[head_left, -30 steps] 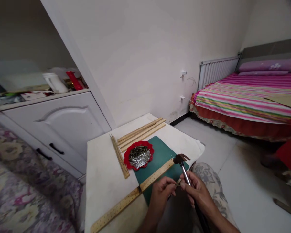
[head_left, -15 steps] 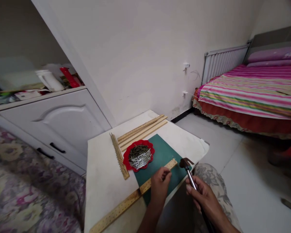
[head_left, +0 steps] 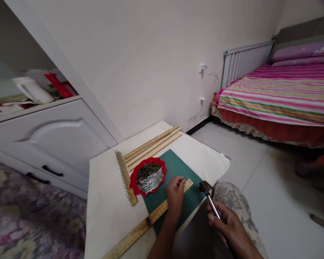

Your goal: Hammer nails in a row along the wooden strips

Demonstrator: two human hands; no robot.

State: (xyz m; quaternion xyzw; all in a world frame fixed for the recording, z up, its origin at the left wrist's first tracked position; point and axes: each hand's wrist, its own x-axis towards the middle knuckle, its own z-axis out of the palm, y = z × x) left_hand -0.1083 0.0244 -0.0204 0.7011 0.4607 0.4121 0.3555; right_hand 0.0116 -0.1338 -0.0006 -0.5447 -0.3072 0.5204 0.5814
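My right hand (head_left: 229,225) is wrapped round the handle of a claw hammer (head_left: 212,205), its dark head raised over the mat's right edge. A long wooden strip (head_left: 132,239) with rows of small holes lies across the green mat (head_left: 169,162) and the table, and small nails stand near its far end. Over this strip, my left hand (head_left: 175,196) has its fingers pinched together. What they hold, if anything, is too small to make out. Beside that hand sits a red scalloped dish (head_left: 133,185) heaped with nails (head_left: 150,177).
A wooden strip bristling with nails (head_left: 126,180) lies left of the dish. Several more wooden strips (head_left: 153,145) rest at the back of the white table (head_left: 102,194). A white cabinet (head_left: 59,144) stands at the left, a bed (head_left: 280,93) at the right.
My left hand has moved slightly away from me along the strip, fingers still pinched. The hammer stays in my right hand, its head turned a little. The view has shifted to the right.
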